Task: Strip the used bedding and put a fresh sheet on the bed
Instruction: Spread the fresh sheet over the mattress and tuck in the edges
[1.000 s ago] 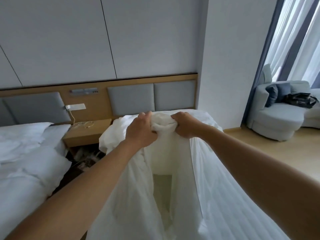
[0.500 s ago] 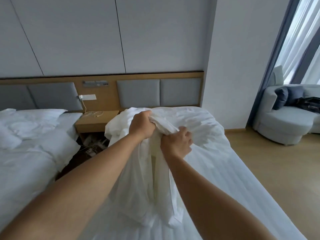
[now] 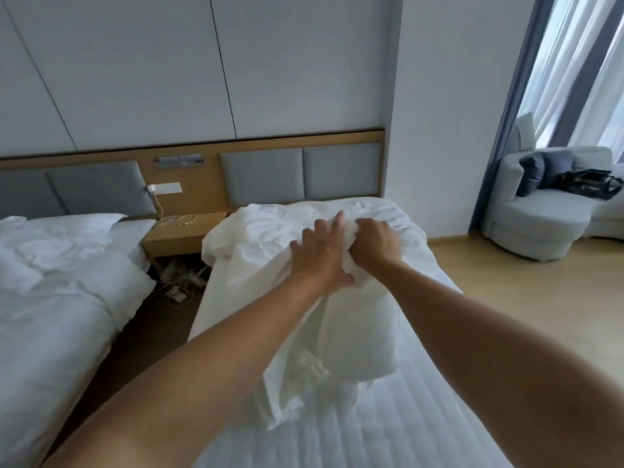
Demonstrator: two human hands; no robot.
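Note:
A bunched white sheet (image 3: 324,342) hangs in the air over the right-hand bed, its far part spread rumpled toward the headboard. My right hand (image 3: 373,243) grips a gathered fold of it at the top. Beside it, my left hand (image 3: 320,261) has its fingers spread and straight, lying against the cloth. Under the sheet the bare quilted mattress (image 3: 405,417) shows along the near and right sides of the bed.
A second bed (image 3: 50,298) with rumpled white bedding stands on the left. Between the beds are a wooden nightstand (image 3: 182,236) with cables and a dark floor gap. A grey armchair (image 3: 547,217) with cushions and a black bag stands by the window at right.
The sheet has come down lower over the bed. My left hand has let go of its fold and spread its fingers; my right hand has moved up and right, still gripping.

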